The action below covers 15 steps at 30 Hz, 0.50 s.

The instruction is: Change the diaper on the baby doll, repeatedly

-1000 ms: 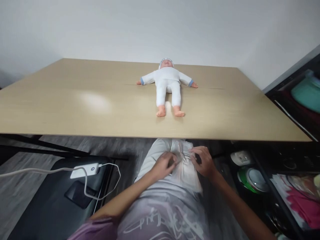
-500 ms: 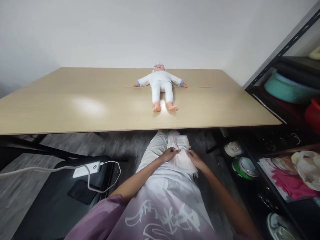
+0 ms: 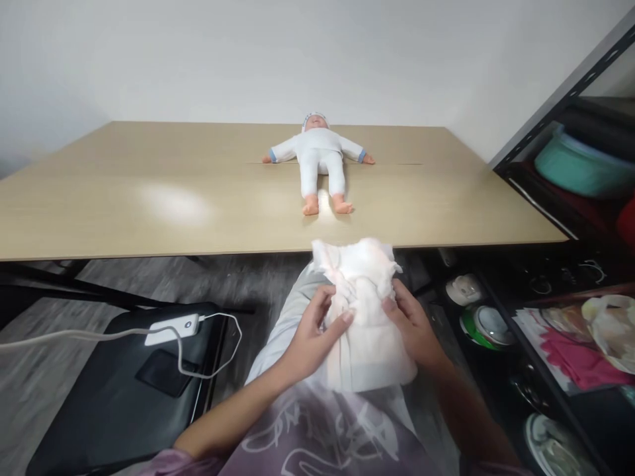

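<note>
I hold a folded white diaper (image 3: 364,311) in front of my lap, just below the near edge of the table (image 3: 149,218). My left hand (image 3: 312,334) grips its left side with the thumb on top. My right hand (image 3: 414,324) clasps its right side. A baby doll (image 3: 320,158) in a white suit lies on its back near the far middle of the table, feet toward me, arms spread.
A black chair (image 3: 114,396) at my left carries a white power bank (image 3: 171,328) with a cable. A dark metal shelf rack (image 3: 550,304) at my right holds bowls, a teal tub (image 3: 580,168) and pink cloth.
Both hands have lifted the diaper from my lap up toward the table's edge, and it is more unfolded. The doll has not moved.
</note>
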{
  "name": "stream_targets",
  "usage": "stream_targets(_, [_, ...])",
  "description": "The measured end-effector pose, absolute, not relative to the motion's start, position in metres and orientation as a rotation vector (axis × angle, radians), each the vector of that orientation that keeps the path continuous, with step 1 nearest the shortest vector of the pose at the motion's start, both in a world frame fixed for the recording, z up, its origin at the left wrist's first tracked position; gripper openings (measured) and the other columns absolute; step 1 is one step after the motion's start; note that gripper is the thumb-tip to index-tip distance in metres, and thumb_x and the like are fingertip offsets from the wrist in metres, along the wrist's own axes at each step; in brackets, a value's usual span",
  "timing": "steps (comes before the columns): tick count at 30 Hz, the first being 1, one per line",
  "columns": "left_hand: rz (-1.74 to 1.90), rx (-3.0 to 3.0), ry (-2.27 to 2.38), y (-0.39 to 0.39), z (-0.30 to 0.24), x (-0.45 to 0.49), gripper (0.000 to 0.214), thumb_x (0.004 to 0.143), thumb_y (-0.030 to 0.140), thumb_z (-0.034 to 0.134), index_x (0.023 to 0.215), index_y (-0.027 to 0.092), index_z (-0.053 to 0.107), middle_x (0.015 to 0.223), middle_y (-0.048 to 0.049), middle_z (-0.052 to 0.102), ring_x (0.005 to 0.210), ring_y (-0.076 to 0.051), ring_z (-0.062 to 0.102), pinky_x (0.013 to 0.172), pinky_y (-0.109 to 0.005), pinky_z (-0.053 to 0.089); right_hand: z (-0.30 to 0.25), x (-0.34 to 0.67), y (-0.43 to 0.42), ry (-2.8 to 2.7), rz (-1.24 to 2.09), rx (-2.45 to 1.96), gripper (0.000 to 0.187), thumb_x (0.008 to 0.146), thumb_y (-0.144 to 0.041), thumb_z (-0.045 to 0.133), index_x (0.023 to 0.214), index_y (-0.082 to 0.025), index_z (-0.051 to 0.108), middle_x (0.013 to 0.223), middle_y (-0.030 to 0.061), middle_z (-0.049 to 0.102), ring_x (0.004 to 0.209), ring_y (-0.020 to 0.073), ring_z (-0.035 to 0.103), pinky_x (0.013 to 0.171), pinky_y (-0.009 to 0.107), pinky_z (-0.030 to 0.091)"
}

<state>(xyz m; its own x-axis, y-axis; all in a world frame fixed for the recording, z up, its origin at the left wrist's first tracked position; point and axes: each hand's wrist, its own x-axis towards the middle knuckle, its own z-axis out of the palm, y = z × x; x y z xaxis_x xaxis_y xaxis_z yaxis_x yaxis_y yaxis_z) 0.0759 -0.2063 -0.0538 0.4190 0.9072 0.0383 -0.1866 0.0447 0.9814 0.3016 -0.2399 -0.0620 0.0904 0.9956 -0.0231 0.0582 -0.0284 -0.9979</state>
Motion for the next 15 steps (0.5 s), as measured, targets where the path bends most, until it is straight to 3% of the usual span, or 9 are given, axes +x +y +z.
stream_targets(6, [1.119,1.216,0.882,-0.209,-0.043,0.058,0.039,0.104,0.058,0.077,0.126,0.029,0.062,0.12,-0.0031,0.071,0.113,-0.025,0.069,0.098,-0.034,0.056,-0.047,0.272,-0.22,-1.278,1.13,-1.218,0.041,0.104,-0.065,0.073,0.124,-0.029,0.074,0.108,0.0039,0.078,0.098,0.0261,0.075,0.088,0.034,0.063])
stream_targets(12, [1.077,1.009,0.942,-0.194,-0.058,0.056,0.051,0.097,0.056,0.083,0.133,0.029,0.058,0.13,-0.0031,0.073,0.121,-0.027,0.071,0.1,-0.034,0.058,-0.058,0.261,-0.196,-1.369,1.136,-1.253,0.04,0.105,-0.065,0.072,0.115,-0.026,0.07,0.096,0.0007,0.073,0.086,0.0215,0.069,0.076,0.03,0.056])
stream_targets(15, [1.042,0.889,0.958,-0.185,-0.068,0.059,0.061,0.091,0.056,0.088,0.135,0.028,0.057,0.135,-0.0054,0.073,0.123,-0.029,0.073,0.097,-0.035,0.059,-0.073,0.26,-0.184,-1.316,1.208,-1.29,0.045,0.102,-0.07,0.072,0.109,-0.026,0.07,0.099,0.0012,0.075,0.091,0.0224,0.071,0.079,0.031,0.058])
